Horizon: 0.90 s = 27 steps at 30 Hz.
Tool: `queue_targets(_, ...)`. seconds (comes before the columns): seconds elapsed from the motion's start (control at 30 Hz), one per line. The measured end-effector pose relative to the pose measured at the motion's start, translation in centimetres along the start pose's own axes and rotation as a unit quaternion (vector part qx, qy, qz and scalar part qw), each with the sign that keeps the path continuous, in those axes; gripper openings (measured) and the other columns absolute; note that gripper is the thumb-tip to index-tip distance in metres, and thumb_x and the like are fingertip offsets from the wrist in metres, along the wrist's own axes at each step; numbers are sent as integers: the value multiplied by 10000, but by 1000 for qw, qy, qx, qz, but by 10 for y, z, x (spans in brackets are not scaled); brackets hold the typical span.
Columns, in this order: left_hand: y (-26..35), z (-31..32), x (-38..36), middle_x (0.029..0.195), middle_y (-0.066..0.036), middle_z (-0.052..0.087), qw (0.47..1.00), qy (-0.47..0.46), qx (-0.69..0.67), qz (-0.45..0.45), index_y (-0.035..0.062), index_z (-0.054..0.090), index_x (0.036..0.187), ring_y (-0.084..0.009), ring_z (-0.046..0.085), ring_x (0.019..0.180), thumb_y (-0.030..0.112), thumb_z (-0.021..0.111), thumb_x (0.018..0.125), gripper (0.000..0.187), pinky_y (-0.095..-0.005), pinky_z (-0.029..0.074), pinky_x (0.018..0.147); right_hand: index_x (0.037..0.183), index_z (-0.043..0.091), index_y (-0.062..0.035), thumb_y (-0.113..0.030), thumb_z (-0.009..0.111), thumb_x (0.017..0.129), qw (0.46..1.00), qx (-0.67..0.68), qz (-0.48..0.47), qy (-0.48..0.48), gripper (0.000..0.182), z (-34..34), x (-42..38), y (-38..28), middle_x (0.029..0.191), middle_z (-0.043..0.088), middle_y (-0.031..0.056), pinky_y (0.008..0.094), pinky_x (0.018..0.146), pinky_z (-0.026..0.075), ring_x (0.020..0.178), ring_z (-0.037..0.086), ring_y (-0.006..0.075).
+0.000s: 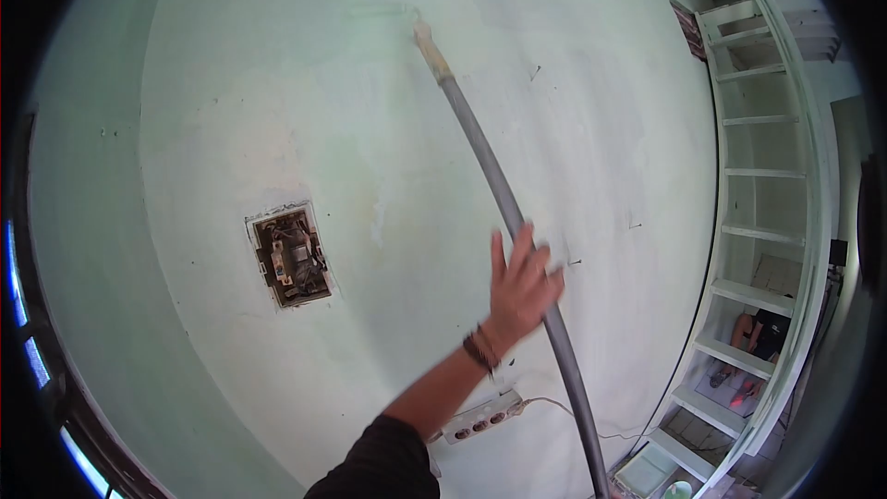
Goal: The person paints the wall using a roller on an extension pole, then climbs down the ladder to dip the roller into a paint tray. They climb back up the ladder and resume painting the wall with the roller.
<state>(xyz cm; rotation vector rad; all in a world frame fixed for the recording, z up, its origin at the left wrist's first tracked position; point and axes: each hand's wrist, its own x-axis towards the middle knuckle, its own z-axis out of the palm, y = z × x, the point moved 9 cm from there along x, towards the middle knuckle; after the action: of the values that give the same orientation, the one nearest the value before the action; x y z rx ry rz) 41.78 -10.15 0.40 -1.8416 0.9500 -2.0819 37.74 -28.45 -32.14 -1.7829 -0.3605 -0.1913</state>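
My left hand [525,285] reaches up from the bottom, fingers spread and stretched out, slightly blurred. It overlaps a long grey pole [490,166], right at its side. The pole runs from the bottom edge up to a tan handle [431,54]. At its upper end a pale green paint roller [381,11] lies against the light green wall [388,120], nearly blending into it. A dark bracelet circles my left wrist. My right hand is out of view, and the pole's lower end is cut off by the frame.
An open electrical box [294,256] with wires is set in the wall. Below hangs a power strip [480,418] with a cord. A white ladder [762,173] stands at right; a person [762,337] shows through its rungs. A paint tray [647,469] and cup [678,490] lie below.
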Motion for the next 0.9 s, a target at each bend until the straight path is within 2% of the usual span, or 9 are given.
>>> queue_targets(0.03,-14,2,19,966,-125,557,1000,1,11,10,83,520,726,-401,470,1183,27,692,659,193,-630,204,1036,639,480,47,-424,435,913,998,-11,-52,31,547,-4,11,-21,526,432,212,464,500,292,493,380,295)
queue_targets(0.17,-71,16,90,1032,-116,526,995,-31,83,55,75,523,733,-363,438,1211,7,660,681,162,-594,187,1056,782,586,14,-532,461,878,994,-37,74,-66,569,-9,67,-69,759,562,292,516,700,376,740,573,337)
queue_targets(0.23,-96,24,120,1058,-117,519,990,-57,116,62,71,533,756,-355,411,1234,2,649,691,150,-579,181,1065,688,559,65,-397,570,862,997,-76,-11,-6,494,-9,110,-68,560,534,225,440,527,433,530,567,386)
queue_targets(0.3,-119,31,148,1107,-120,518,983,-54,166,56,62,555,836,-344,366,1263,2,641,705,168,-553,180,1074,587,536,83,-472,494,887,998,-66,-8,13,632,-24,134,-119,566,518,265,468,587,442,597,575,431)
queue_targets(0.43,-133,31,193,1157,-125,521,978,-38,204,34,53,564,912,-341,363,1264,22,646,716,215,-540,190,1076,643,567,101,-515,472,891,995,-80,-37,47,670,-48,174,-178,607,523,309,473,640,452,631,563,442)
queue_targets(0.6,-101,48,197,1186,-160,508,975,-88,184,83,32,564,918,-341,381,1242,114,652,746,210,-540,211,1072,668,559,138,-667,392,851,998,-62,7,21,843,-69,198,-247,643,580,272,403,537,505,577,612,322)
queue_targets(0.7,-96,41,192,1132,-166,513,983,-63,161,65,23,560,884,-352,379,1241,129,641,761,181,-539,245,1050,667,561,135,-666,391,852,998,-62,-21,21,840,-59,202,-241,644,582,276,400,512,505,568,610,327)
queue_targets(0.8,-76,37,158,1106,-182,507,986,-48,153,50,16,548,854,-368,370,1244,125,625,769,158,-567,263,1008,673,581,132,-616,433,863,998,-58,-20,19,787,-46,186,-203,624,570,305,438,615,498,632,626,380)
queue_targets(0.9,-37,31,102,1135,-194,514,991,-59,115,27,46,530,785,-379,379,1252,110,611,762,106,-598,265,985,633,580,82,-461,492,893,994,-87,-45,49,609,-28,156,-142,586,526,297,475,590,453,627,579,446)
